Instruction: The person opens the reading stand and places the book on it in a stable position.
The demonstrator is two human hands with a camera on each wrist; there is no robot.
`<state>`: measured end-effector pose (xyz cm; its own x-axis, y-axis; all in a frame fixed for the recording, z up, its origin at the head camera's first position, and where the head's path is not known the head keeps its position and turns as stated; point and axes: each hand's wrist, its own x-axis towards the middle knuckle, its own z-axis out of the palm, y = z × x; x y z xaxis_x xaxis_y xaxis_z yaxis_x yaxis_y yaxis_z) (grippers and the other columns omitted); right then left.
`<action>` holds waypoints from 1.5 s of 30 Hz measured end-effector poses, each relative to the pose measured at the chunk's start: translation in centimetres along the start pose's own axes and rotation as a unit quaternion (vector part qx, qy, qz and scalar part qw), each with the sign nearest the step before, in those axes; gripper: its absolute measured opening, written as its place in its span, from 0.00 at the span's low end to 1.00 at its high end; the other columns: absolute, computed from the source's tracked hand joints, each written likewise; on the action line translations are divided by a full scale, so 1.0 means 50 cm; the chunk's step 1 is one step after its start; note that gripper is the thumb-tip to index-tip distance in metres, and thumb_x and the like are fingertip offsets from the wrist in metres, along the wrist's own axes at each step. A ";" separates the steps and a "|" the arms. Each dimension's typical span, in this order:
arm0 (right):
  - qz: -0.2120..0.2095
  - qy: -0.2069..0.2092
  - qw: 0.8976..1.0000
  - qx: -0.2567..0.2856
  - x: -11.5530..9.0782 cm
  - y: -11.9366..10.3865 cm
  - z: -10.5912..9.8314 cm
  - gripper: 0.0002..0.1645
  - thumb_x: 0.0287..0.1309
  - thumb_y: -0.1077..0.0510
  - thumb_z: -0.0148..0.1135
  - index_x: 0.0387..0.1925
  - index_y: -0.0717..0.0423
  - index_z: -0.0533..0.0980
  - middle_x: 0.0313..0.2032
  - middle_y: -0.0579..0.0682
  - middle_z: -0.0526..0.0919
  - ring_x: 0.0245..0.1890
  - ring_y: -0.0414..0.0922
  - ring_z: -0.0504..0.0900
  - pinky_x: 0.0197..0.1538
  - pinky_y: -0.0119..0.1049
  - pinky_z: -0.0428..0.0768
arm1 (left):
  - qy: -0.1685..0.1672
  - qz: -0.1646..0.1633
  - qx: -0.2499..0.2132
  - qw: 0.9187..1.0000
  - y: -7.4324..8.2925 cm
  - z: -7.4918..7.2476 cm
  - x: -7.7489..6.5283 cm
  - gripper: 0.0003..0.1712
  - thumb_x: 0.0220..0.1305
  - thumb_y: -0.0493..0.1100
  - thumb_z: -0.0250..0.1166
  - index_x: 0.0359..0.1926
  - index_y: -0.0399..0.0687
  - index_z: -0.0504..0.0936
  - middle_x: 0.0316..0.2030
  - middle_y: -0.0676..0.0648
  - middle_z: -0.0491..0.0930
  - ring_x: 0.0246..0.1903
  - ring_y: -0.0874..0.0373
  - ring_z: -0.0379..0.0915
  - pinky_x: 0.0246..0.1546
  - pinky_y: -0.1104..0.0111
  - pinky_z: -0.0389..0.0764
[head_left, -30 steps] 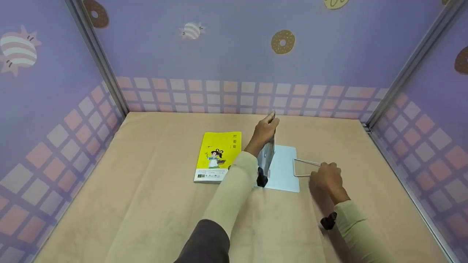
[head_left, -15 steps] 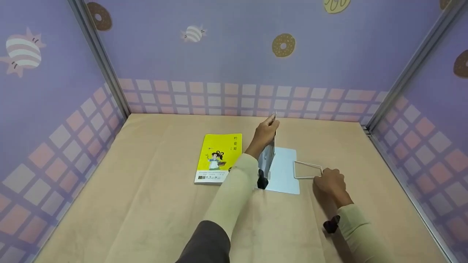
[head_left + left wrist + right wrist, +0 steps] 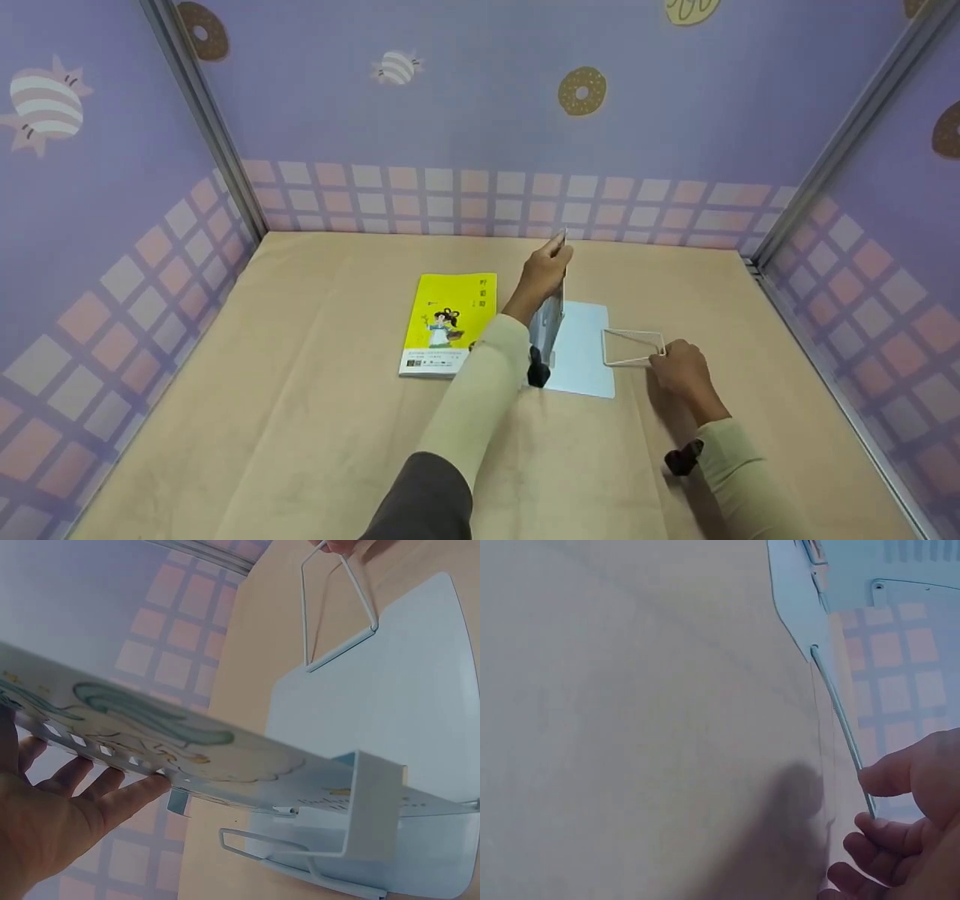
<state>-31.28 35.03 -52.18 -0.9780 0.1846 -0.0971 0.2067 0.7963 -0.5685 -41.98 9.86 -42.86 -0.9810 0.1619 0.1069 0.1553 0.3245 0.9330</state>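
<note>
A pale blue metal book stand has a flat base plate (image 3: pixel 585 352) on the table and an upright back panel (image 3: pixel 547 330), which carries a printed drawing and a row of slots. My left hand (image 3: pixel 544 274) grips the panel near its top edge, thumb on one side and fingers on the other. From the plate's right edge a hinged wire loop (image 3: pixel 304 611) sticks out. My right hand (image 3: pixel 681 369) pinches the loop's outer end between thumb and fingertips. Another wire loop (image 3: pixel 262 840) and a white bracket (image 3: pixel 375 806) show in the left wrist view.
Just left of the stand lies a yellow book (image 3: pixel 450 311), partly covered by my left sleeve (image 3: pixel 480 382). A beige cloth (image 3: pixel 322 420) covers the table. Patterned walls (image 3: pixel 480 112) rise at the back and both sides.
My right hand has shifted slightly right and toward me, with the wire loop's outer end moving a little outward. The left hand keeps its grip, and the stand's panel stays upright.
</note>
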 end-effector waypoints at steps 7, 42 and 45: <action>-0.025 0.025 0.991 0.129 0.000 -0.022 0.004 0.21 0.67 0.53 0.50 0.54 0.65 0.68 0.48 0.60 0.77 0.42 0.51 0.79 0.37 0.34 0.79 | 0.000 -0.004 0.004 1.000 0.006 -0.007 0.004 0.30 0.68 0.58 0.45 0.70 0.64 0.63 0.67 0.49 0.68 0.68 0.51 0.62 0.67 0.57 0.64; -0.143 0.049 0.988 0.046 0.004 -0.116 0.118 0.13 0.59 0.65 0.61 0.44 0.53 0.83 0.44 0.50 0.87 0.44 0.48 0.84 0.48 0.44 0.81 | 0.007 -0.011 0.000 1.000 0.002 0.020 -0.003 0.30 0.65 0.64 0.51 0.67 0.69 0.67 0.62 0.54 0.75 0.65 0.52 0.67 0.64 0.57 0.68; -0.146 0.048 0.987 0.037 0.004 -0.116 0.121 0.13 0.59 0.66 0.61 0.44 0.52 0.84 0.44 0.50 0.87 0.45 0.47 0.84 0.50 0.45 0.80 | 0.007 -0.014 -0.004 1.000 0.002 0.026 -0.005 0.30 0.65 0.65 0.52 0.67 0.71 0.67 0.62 0.55 0.75 0.65 0.53 0.67 0.64 0.58 0.69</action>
<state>-32.85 26.98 -53.83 -0.9878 0.0105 0.1552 -0.0891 0.7796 -0.6199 -41.57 11.07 -43.23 -0.9866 0.1396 0.0849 0.1262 0.3207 0.9387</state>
